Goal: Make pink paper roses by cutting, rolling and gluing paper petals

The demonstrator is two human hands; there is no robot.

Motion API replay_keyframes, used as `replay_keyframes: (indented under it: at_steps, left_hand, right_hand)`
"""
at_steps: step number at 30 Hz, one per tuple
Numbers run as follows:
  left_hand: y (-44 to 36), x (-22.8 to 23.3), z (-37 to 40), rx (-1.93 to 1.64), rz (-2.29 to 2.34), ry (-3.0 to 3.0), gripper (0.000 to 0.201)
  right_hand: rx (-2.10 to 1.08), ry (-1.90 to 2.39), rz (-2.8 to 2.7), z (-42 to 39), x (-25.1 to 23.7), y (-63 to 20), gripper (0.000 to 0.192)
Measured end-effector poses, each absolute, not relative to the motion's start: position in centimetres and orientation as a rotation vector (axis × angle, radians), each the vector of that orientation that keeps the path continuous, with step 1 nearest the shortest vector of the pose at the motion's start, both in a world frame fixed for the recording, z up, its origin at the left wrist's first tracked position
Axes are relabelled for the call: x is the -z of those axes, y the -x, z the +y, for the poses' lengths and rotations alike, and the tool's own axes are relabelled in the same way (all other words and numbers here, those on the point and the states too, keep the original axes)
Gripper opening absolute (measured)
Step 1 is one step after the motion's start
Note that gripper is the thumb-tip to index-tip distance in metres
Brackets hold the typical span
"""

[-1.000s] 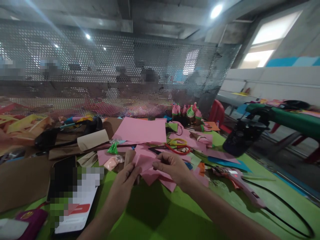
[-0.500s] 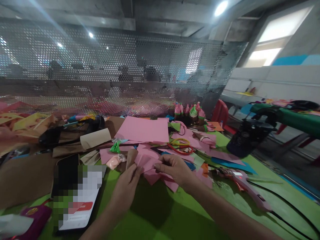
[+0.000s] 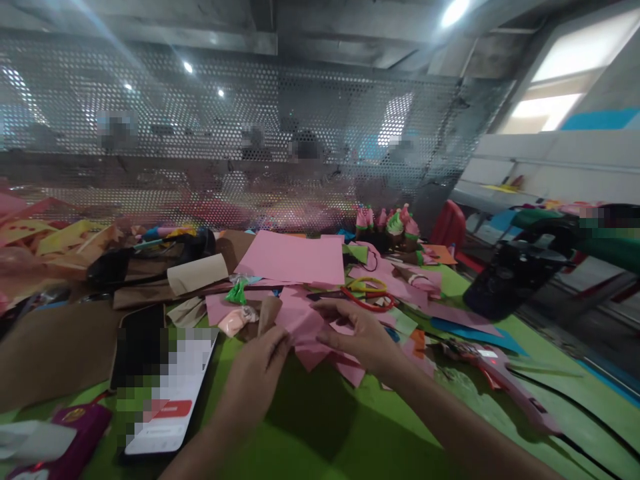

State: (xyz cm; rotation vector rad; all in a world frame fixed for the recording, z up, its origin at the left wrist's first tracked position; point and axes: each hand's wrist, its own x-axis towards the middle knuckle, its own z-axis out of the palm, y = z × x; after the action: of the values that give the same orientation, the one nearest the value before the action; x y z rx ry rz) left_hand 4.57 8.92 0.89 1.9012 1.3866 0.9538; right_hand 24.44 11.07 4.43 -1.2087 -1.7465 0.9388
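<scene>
1. Head view, hands: the left hand [image 3: 260, 370] and the right hand [image 3: 363, 337] both pinch one small pink paper piece [image 3: 303, 325] between thumb and fingertips, over the green table mat [image 3: 320, 427].
2. Head view, the key relation: the pink paper piece sits between the two hands and just ahead of them. The left fingertips grip its near left edge and the right fingers close on its right side. Its long axis seems to run left to right, from one hand to the other. Both hands touch it, so neither is nearer.
3. Head view, places told from the pink paper piece: further pink scraps lie under it and to its right, too overlapped to count.
4. One large pink sheet [image 3: 295, 259] lies flat beyond it.
5. One pair of red-and-yellow-handled scissors [image 3: 367, 293] lies just beyond and to the right.
6. One pink glue gun [image 3: 500, 377] with a black cord lies well to the right.
7. One phone [image 3: 163, 387] lies to the left, near the left forearm.
8. One brown paper roll [image 3: 197, 273] lies beyond and to the left.
</scene>
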Motion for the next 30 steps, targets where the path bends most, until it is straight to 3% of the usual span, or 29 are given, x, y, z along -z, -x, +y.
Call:
replay_keyframes:
  at_steps: [3,7,30]
  left_hand:
    - [-4.63,-1.03,8.68,-0.825,1.42,-2.128,0.032]
    - [-4.66,-1.25,8.65,-0.813,1.398,-2.093,0.03]
    - [-4.99,-1.76,8.55,-0.928,1.364,-2.236,0.027]
  right_hand:
    - [-1.032,1.192,-1.753,10.89,-4.67,-24.2,0.019]
    - [-1.073,1.199,-1.651,11.02,-4.44,-24.14,0.015]
    - [-1.162,1.282,-1.694,11.42,-4.6,-24.86,0.029]
